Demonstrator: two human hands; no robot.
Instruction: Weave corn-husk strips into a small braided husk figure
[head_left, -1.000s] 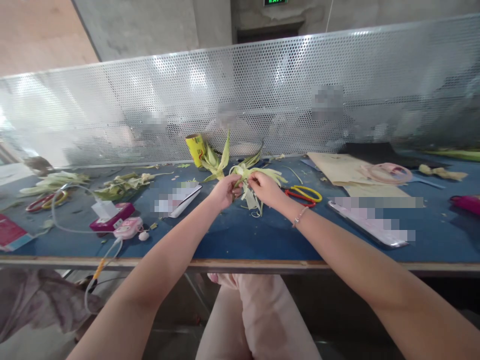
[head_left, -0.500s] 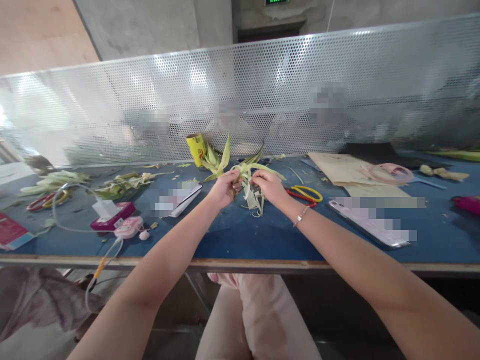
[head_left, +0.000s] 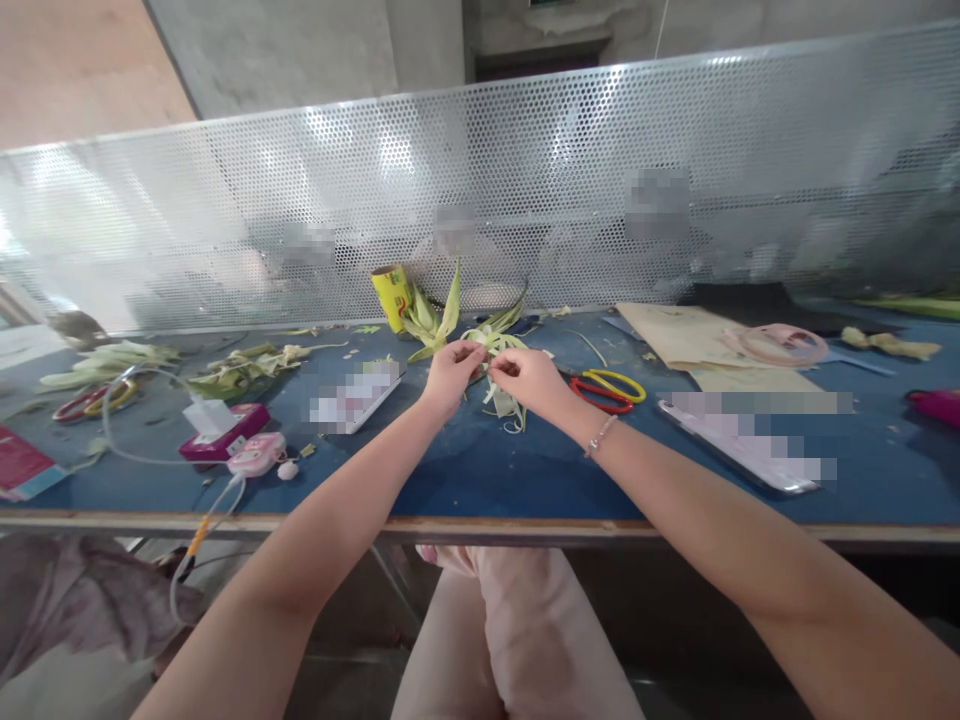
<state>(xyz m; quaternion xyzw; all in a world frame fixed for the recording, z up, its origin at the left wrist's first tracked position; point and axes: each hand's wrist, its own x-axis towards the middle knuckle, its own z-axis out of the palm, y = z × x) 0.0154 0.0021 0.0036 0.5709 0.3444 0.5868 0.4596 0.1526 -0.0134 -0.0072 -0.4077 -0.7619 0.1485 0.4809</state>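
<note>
Pale green corn husk strips [head_left: 504, 402] sit around and just below my two hands at the middle of the table. Thumb and fingers of my left hand [head_left: 454, 377] are pinched on the husk. Close to it on the right, my right hand [head_left: 531, 380] is also pinched on the husk, its fingertips nearly touching the left ones; the exact bit between them is hidden. Larger husk leaves [head_left: 450, 318] spread behind the hands. Red-and-yellow-handled scissors [head_left: 613, 388] lie right beside my right wrist.
A yellow tube [head_left: 390, 298] stands against the perforated metal screen [head_left: 337, 190]. One phone [head_left: 352, 398] lies left, another phone [head_left: 739, 445] right. A purple power strip [head_left: 225, 435] with cables is at left. Brown paper [head_left: 667, 340] and a pink tape roll [head_left: 780, 345] lie at right.
My right hand has moved slightly left and down, closer to my left hand. The long green strip that stretched past its right side no longer shows there.
</note>
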